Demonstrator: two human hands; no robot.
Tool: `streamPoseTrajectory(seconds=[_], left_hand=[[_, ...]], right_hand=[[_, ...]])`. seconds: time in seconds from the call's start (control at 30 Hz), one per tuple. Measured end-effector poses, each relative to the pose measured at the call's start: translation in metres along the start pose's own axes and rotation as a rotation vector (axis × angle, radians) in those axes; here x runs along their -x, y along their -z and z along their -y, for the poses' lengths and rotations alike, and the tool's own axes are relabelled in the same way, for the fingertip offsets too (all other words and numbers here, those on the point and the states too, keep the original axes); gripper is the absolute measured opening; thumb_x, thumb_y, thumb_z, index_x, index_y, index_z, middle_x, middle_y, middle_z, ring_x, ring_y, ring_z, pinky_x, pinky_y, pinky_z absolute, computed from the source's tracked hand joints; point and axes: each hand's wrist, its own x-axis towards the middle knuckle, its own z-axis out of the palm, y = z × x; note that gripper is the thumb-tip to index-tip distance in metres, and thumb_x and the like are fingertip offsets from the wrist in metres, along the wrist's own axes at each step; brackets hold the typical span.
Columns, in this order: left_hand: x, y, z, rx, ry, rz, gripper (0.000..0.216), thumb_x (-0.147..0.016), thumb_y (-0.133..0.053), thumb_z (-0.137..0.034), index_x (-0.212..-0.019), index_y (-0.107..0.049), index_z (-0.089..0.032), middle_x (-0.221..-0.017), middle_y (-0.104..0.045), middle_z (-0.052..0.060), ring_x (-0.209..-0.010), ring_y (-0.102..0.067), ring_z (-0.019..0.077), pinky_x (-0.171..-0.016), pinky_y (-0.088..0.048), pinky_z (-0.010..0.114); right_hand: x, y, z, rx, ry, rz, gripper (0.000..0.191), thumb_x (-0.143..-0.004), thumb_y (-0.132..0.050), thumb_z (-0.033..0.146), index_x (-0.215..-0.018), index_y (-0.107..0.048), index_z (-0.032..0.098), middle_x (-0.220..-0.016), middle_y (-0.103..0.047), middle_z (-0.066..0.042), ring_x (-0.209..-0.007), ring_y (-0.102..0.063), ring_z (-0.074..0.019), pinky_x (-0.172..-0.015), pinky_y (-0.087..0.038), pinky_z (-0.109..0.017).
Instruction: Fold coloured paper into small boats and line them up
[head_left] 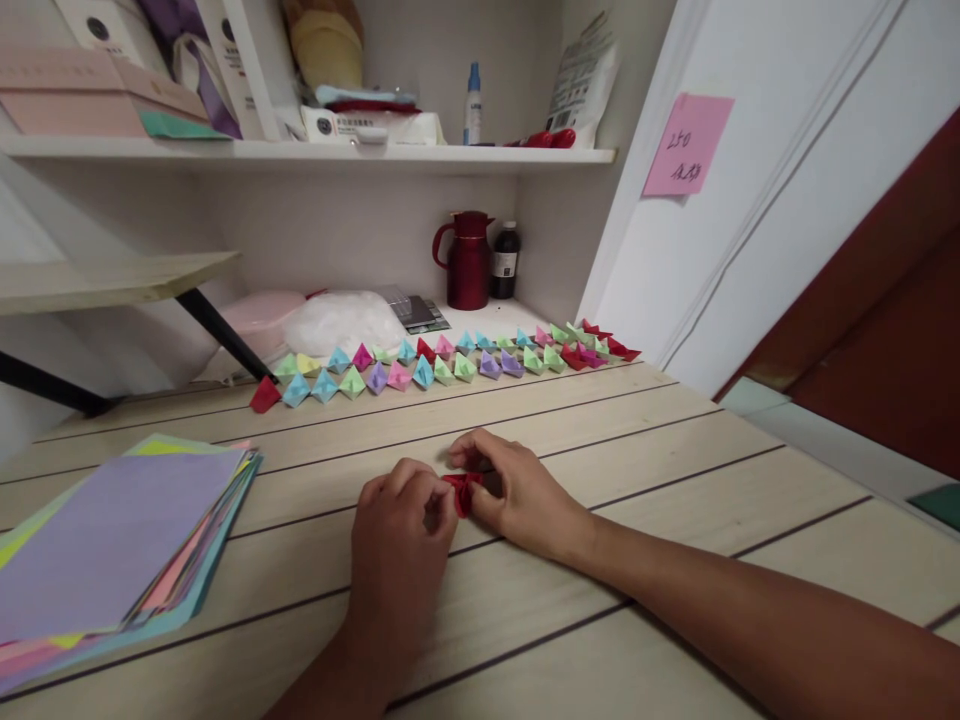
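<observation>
A small piece of folded red paper (463,492) is held between both hands, low over the middle of the wooden table. My left hand (405,515) pinches its left side between thumb and fingertips. From the right, my right hand (517,495) grips it with the thumb at the near side and the fingers curled around beyond. Part of the paper is hidden by the fingers. Along the back of the table stand folded paper boats (424,373) in two rows, in red, blue, green, pink and purple.
On the left lies a stack of coloured paper sheets (127,540), purple on top. Behind the boats are a white plastic bag (345,322), a red jug (469,262) and a dark bottle (506,262). A black shelf leg (225,335) stands at the back left. A shelf (420,153) runs above.
</observation>
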Motion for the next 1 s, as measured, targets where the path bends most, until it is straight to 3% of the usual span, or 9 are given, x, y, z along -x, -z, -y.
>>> streamPoseTrajectory(seconds=[0.23,0.5,0.77,1.0], left_hand=[[-0.002,0.0,0.001,0.056,0.055,0.063,0.016,-0.078,-0.055,-0.009,-0.067,-0.056,-0.021,-0.075,-0.06,0.0,-0.073,-0.056,0.018,-0.072,-0.042,0.034],[-0.003,0.0,0.001,0.086,0.065,0.075,0.015,-0.076,-0.054,-0.008,-0.069,-0.057,-0.02,-0.076,-0.062,-0.001,-0.075,-0.058,0.0178,-0.075,-0.041,0.035],[-0.005,-0.003,0.008,0.207,0.186,0.065,0.013,-0.078,-0.053,-0.016,-0.068,-0.059,-0.021,-0.073,-0.061,0.0,-0.067,-0.058,0.016,-0.067,-0.046,0.031],[-0.007,-0.003,0.012,0.32,0.344,0.065,0.014,-0.079,-0.054,-0.025,-0.087,-0.064,-0.02,-0.086,-0.066,0.003,-0.07,-0.063,0.0173,-0.069,-0.051,0.033]], right_hand=[[-0.002,-0.003,-0.009,-0.088,-0.017,-0.022,0.038,-0.071,-0.055,0.001,-0.103,-0.059,0.021,-0.096,-0.066,-0.002,-0.087,-0.062,-0.0142,-0.076,-0.049,-0.025],[-0.005,-0.004,-0.004,0.121,0.021,0.008,0.025,-0.069,-0.058,0.001,-0.085,-0.062,0.021,-0.085,-0.062,0.0,-0.08,-0.058,-0.0142,-0.072,-0.045,-0.024],[-0.01,-0.004,-0.009,0.283,-0.034,0.069,0.018,-0.069,-0.059,0.009,-0.082,-0.062,0.022,-0.094,-0.059,-0.002,-0.08,-0.059,-0.0144,-0.071,-0.043,-0.024],[-0.016,-0.001,-0.007,0.379,-0.083,0.09,0.018,-0.073,-0.058,0.014,-0.086,-0.067,0.023,-0.095,-0.064,-0.002,-0.084,-0.06,-0.0165,-0.073,-0.041,-0.026]])
